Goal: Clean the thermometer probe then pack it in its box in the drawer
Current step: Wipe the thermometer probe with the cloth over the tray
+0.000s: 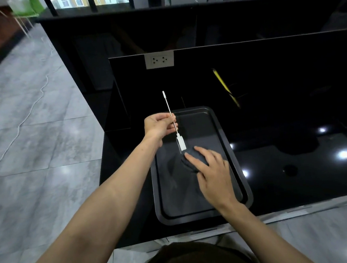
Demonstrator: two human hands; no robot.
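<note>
The thermometer probe (168,108) is a thin metal rod with a white cap at its far end and a white block at its near end. My left hand (159,126) pinches the rod near its middle, holding it tilted above the far part of a dark tray (229,145). A dark grey cloth pad (192,161) lies in the tray just below the probe's white block. My right hand (211,168) rests on the pad with fingers spread over it. No box or drawer is in view.
The tray sits on a glossy black counter (297,151) near its left end, with a black back panel and a white power socket (159,59) behind. A yellow pencil-like object (224,86) lies on the counter beyond the tray. Grey tiled floor lies to the left.
</note>
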